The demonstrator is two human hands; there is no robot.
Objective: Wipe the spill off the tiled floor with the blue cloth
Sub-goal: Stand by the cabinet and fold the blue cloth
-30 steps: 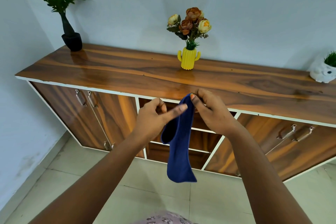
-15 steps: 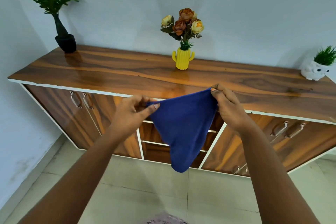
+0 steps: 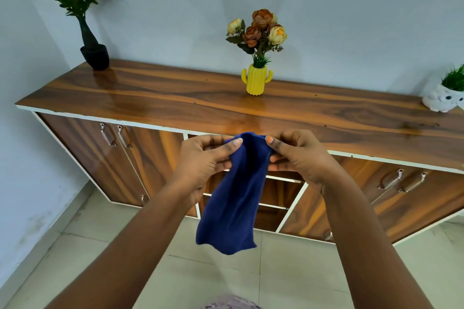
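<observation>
Fingers of both hands pinch the top edge of the soft, dark blue cloth [image 3: 232, 190]: the left hand [image 3: 200, 160] has its thumb pressed over the cloth's upper left corner, and the right hand [image 3: 298, 155] clamps the upper right corner between thumb and curled fingers. The two hands are close together, nearly touching across the gathered top edge. Half a second ago they were well apart and the cloth was stretched wide between them; now it has been drawn in again, so the fabric hangs as a narrow, folded drape. That reads as shaking out or folding the cloth into a pad, a preparation rather than wiping.

The cloth is held in the air in front of the long glossy wooden sideboard [image 3: 175, 98], clear of the pale tiled floor [image 3: 125, 271] below. Its long axis runs almost vertically, top edge at the hands and loose bottom edge pointing down and slightly left towards the floor. No spill is visible on the tiles in view, so the wiping itself appears not yet begun.
</observation>
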